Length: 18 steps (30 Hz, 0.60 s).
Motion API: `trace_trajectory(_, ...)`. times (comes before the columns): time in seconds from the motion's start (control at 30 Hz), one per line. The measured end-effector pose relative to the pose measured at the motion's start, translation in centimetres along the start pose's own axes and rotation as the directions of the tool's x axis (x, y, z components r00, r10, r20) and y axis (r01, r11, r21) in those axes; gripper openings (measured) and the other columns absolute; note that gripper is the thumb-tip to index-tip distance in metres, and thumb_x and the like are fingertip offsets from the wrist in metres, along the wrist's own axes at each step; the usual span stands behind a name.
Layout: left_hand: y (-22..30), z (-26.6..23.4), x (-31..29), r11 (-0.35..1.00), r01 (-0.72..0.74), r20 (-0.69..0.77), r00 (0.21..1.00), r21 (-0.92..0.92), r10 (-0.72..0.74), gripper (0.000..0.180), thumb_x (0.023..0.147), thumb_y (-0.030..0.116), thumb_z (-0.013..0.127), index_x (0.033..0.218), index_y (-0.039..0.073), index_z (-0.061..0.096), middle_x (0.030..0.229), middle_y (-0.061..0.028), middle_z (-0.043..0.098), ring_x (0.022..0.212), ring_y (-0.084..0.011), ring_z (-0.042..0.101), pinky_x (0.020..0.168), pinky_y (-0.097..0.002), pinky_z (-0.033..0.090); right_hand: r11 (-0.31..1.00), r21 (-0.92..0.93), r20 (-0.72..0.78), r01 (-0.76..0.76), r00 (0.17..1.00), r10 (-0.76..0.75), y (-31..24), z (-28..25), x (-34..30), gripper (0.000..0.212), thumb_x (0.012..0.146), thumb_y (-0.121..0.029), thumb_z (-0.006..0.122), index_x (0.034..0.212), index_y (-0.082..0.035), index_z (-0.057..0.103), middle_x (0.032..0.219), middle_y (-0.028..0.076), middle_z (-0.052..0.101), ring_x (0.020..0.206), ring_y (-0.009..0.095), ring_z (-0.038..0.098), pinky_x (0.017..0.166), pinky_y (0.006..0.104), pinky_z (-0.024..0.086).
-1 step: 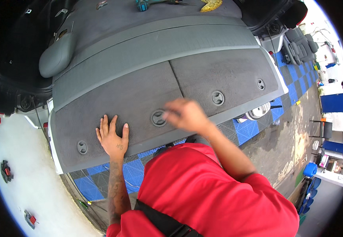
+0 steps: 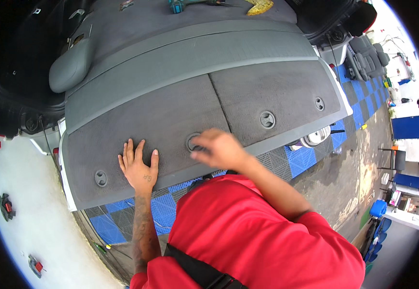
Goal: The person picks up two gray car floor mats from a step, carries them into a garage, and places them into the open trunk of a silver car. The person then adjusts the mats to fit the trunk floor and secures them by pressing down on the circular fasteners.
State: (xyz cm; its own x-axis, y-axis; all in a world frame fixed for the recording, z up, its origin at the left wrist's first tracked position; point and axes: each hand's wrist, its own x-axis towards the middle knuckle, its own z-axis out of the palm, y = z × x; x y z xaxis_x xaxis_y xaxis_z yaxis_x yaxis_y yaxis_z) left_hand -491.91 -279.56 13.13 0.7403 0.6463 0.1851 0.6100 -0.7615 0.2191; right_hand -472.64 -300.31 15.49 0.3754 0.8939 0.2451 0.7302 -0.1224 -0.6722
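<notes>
A dark grey carpeted tailgate panel (image 2: 171,113) lies across the open back of a vehicle, split by a seam. My left hand (image 2: 140,169) rests palm down on its left part, open, with the fingers spread. Over the round recessed latch (image 2: 190,140) in the middle is my right hand (image 2: 220,150), blurred by motion. Its fingers look bent and hide much of that latch; whether they grip it does not show. Another round latch (image 2: 267,120) sits right of the seam, and smaller round fittings (image 2: 101,178) lie near both ends of the panel.
Beyond the panel, a teal power tool (image 2: 176,6) and a yellow piece (image 2: 259,6) lie on the cargo floor. A grey padded piece (image 2: 72,67) stands at the left. A removed car seat (image 2: 363,58) sits on blue and grey floor tiles (image 2: 300,160) at the right.
My right hand has moved slightly left and nearer to me, covering more of the middle latch's right side. My left hand stays flat in place.
</notes>
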Motion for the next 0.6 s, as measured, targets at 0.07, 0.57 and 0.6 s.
trace_trajectory(0.07,0.0,-0.2,-0.3,0.996,-0.056,-0.055,0.997,-0.069,0.052,0.047,0.087,0.043,0.069,0.124,0.014,0.067,0.144,-0.0125,0.053,0.14,-0.0301,0.043,0.119,-0.0547,0.023,0.998,0.002,0.108,0.069,0.992,-0.069,-1.3,2.1,-0.1,0.036,0.082,-0.031,0.075,0.108,-0.007,0.071,0.101,0.012,0.065,0.099,0.032,0.063,0.087,0.043,0.052)
trace_trajectory(0.57,-16.7,-6.3,-3.2,0.882,0.467,-0.487,0.757,-0.063,-0.435,0.055,0.1,0.047,0.054,0.13,0.001,0.06,0.135,-0.0265,0.056,0.129,-0.0464,0.048,0.108,-0.0555,0.036,0.988,-0.037,0.116,-0.151,0.981,0.155,-0.9,1.2,0.6,0.036,0.079,-0.034,0.081,0.1,-0.006,0.073,0.095,0.01,0.069,0.094,0.03,0.065,0.079,0.04,0.053)
trace_trajectory(0.6,-17.1,-4.7,-3.5,0.815,0.576,-0.43,0.722,-0.059,-0.542,0.054,0.1,0.047,0.053,0.133,0.005,0.059,0.138,-0.0264,0.053,0.133,-0.0462,0.044,0.111,-0.0556,0.034,0.974,-0.021,0.18,-0.226,0.957,0.226,-1.2,1.0,1.3,0.037,0.079,-0.034,0.081,0.1,-0.005,0.073,0.094,0.01,0.069,0.094,0.03,0.065,0.079,0.0393,0.053)
